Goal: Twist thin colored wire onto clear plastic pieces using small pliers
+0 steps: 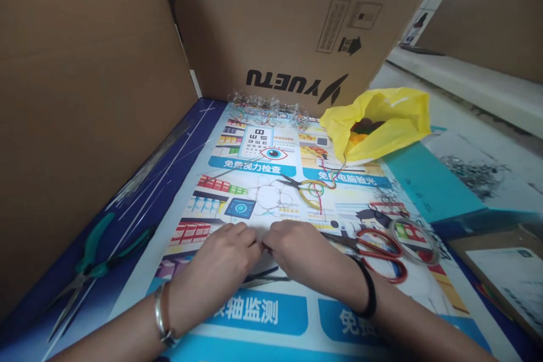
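My left hand [227, 257] and my right hand [299, 249] meet at the middle of the printed sheet, fingertips pinched close together. Whatever sits between the fingers is too small and too covered to make out. Beneath the wrists lies a slim metal tool [265, 281], partly hidden. Just beyond the hands is a thin wire bent into a flower-like outline [259, 197]. Small pliers with yellow handles [313, 188] rest beside it. Right of my right hand are red-handled scissors [360, 246], their blades reaching toward the wrist.
Green-handled pliers [87, 263] and straight wires [146, 172] lie at left, along a cardboard wall [85, 96]. Tangled wire pieces [271, 106] line the back. A yellow bag [382, 147] and a clear tape roll [435, 249] are at right, near a teal folder [428, 186].
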{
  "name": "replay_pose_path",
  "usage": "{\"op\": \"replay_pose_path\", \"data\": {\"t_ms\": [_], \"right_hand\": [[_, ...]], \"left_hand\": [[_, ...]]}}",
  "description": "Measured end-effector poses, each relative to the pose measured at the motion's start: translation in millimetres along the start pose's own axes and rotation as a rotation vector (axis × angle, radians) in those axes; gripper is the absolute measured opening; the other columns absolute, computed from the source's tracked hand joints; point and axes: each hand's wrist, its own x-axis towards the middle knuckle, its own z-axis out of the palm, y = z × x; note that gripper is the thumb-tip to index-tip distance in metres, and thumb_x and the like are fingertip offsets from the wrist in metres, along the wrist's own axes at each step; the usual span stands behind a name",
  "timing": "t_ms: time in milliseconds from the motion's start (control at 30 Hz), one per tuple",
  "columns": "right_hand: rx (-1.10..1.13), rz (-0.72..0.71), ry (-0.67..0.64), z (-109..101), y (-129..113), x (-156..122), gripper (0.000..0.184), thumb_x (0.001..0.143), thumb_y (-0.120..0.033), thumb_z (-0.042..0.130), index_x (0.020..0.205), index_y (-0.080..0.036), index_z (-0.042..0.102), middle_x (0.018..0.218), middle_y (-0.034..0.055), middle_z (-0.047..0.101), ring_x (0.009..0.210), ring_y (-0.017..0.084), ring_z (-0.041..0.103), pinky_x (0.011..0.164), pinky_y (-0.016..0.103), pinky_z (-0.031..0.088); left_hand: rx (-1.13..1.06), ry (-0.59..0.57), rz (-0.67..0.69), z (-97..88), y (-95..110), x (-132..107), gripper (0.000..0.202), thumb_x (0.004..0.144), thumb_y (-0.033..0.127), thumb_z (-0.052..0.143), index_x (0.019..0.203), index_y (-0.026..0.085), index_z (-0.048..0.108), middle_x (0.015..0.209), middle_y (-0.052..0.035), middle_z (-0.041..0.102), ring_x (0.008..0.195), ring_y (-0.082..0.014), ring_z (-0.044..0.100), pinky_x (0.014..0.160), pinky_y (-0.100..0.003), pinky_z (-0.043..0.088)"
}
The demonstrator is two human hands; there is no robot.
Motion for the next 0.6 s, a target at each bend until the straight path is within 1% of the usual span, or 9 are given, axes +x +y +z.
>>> {"op": "replay_pose_path", "data": {"t_ms": [100, 200, 300, 467, 600], "right_hand": [[-0.069, 0.036, -0.010, -3.6, -5.2, 0.7, 0.016, 0.083, -0.006, 0.046, 0.088, -0.016, 0.058, 0.081, 0.0050, 0.062, 0.070, 0.016, 0.054, 0.059, 0.027, 0.034], [-0.092, 0.059, -0.035, -4.8, -11.0, 2.8, 0.015, 0.083, -0.004, 0.047, 0.084, -0.015, 0.058, 0.083, 0.0071, 0.061, 0.074, 0.018, 0.054, 0.061, 0.028, 0.037], [-0.099, 0.086, -0.050, -3.6, -15.5, 4.8, 0.014, 0.083, -0.005, 0.048, 0.084, -0.014, 0.058, 0.085, 0.0081, 0.060, 0.076, 0.020, 0.054, 0.060, 0.029, 0.038], [-0.123, 0.088, -0.010, 0.1, -17.8, 5.0, 0.008, 0.083, -0.009, 0.052, 0.085, -0.014, 0.057, 0.085, 0.0082, 0.059, 0.077, 0.021, 0.053, 0.061, 0.031, 0.040], [-0.098, 0.117, 0.021, 5.0, -16.9, 5.4, 0.011, 0.084, -0.007, 0.048, 0.087, -0.014, 0.057, 0.086, 0.0085, 0.058, 0.080, 0.021, 0.053, 0.063, 0.031, 0.041]], "left_hand": [[0.083, -0.021, -0.028, -1.4, 4.7, 0.6, 0.019, 0.081, 0.004, 0.047, 0.087, 0.017, 0.060, 0.084, -0.0054, 0.061, 0.078, -0.0216, 0.053, 0.069, -0.037, 0.045], [0.119, -0.047, -0.040, -3.1, 8.4, 0.4, 0.019, 0.080, 0.003, 0.048, 0.085, 0.016, 0.060, 0.083, -0.0064, 0.060, 0.077, -0.0215, 0.053, 0.067, -0.035, 0.046], [0.143, -0.035, -0.044, -0.9, 9.6, -0.3, 0.019, 0.078, 0.002, 0.048, 0.084, 0.016, 0.060, 0.083, -0.0067, 0.059, 0.076, -0.0222, 0.053, 0.064, -0.035, 0.046], [0.160, -0.030, -0.055, 3.8, 8.4, 0.7, 0.018, 0.077, 0.001, 0.049, 0.083, 0.015, 0.059, 0.081, -0.0071, 0.058, 0.075, -0.0237, 0.053, 0.059, -0.035, 0.046], [0.150, -0.019, -0.071, 3.9, 7.3, 1.3, 0.018, 0.077, 0.001, 0.049, 0.084, 0.014, 0.060, 0.081, -0.0074, 0.059, 0.076, -0.0228, 0.054, 0.060, -0.033, 0.047]]}}
